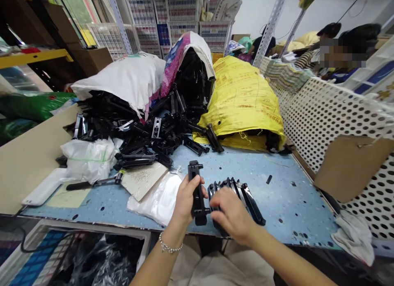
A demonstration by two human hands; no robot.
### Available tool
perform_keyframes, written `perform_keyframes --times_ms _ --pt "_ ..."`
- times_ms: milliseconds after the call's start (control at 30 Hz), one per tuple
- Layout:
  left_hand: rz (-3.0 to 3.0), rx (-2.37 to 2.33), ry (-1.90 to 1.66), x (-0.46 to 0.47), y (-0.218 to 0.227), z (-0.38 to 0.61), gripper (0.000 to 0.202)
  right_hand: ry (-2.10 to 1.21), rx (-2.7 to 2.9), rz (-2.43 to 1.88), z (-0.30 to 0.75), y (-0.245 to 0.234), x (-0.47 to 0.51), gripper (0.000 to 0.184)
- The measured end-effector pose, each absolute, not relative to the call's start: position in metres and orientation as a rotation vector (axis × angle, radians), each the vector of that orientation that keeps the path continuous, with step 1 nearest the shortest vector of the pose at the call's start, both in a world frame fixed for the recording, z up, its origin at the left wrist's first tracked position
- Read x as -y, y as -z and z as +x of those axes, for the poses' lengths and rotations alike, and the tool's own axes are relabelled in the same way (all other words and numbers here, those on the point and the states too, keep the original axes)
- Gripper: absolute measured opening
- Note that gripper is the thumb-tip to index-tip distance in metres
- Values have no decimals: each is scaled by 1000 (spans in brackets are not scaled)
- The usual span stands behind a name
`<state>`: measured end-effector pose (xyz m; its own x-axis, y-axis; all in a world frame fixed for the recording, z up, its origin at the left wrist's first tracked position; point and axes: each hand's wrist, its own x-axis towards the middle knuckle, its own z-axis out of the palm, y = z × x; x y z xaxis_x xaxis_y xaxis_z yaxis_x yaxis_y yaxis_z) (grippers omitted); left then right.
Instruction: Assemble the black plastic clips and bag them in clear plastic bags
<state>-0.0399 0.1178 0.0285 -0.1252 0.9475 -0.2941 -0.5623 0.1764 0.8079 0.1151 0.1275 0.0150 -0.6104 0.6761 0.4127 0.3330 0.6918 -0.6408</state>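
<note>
My left hand is closed around a long black plastic bracket, held upright above the table's front edge with its short pegs facing right. Just right of it is my right hand, thumb and forefinger apart, close to the bracket's lower peg. Whether they touch the peg I cannot tell. Behind and beneath the right hand, a row of similar black brackets lies side by side on the blue table, partly hidden by that hand. More loose black brackets form a heap at the back.
White sack and yellow sack stand behind the heap. Plastic bags, a tile and a black-handled tool lie left. A perforated white panel borders the right side; people sit beyond it. A crate stands below left.
</note>
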Motion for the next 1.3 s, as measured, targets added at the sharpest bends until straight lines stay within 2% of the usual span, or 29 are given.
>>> perform_keyframes --times_ms 100,267,367,433,500,633,700,767,867,933,1000,1100,1167,1233,1300 --pt "461 -1014 -1409 -111 -24 -44 36 -432 2303 -714 110 0 -101 18" --pt "440 -1145 -1425 -102 -5 -44 47 -576 2361 -754 104 15 -101 27" --pt "391 -1243 -1461 -101 18 -45 56 -689 2376 -926 108 11 -148 30" --pt "465 -1288 -1398 -100 35 -43 43 -673 2191 -1287 111 7 -196 26" --pt "642 -1343 -1341 -100 50 -39 35 -630 2055 -1466 113 4 -245 21" --pt "1003 -1564 -1355 -99 68 -30 56 -729 1903 -1613 114 2 -305 23" --pt "1131 -1599 -1298 -100 70 -29 57 -847 1848 -1611 116 1 -303 22" --pt "1200 -1571 -1280 -103 64 -31 54 -1000 1807 -1559 117 2 -280 31" --pt "1077 -1363 -1430 -111 41 -33 62 -1267 1770 -1416 119 6 -219 47" --pt "878 -1103 -1481 -116 20 -33 60 -1574 1688 -1239 121 8 -179 48" --pt "729 -919 -1439 -116 1 -31 49 -1706 1641 -1122 125 4 -152 44" --pt "722 -903 -1369 -107 -18 -28 35 -1358 1709 -1141 130 -15 -142 40" --pt "794 -942 -1338 -99 -25 -25 34 -1112 1782 -1107 130 -32 -146 39" --pt "878 -970 -1318 -93 -29 -22 37 -1035 1832 -1054 124 -46 -151 37" --pt "960 -1022 -1350 -89 -31 -19 38 -1121 1799 -1055 115 -52 -155 38"
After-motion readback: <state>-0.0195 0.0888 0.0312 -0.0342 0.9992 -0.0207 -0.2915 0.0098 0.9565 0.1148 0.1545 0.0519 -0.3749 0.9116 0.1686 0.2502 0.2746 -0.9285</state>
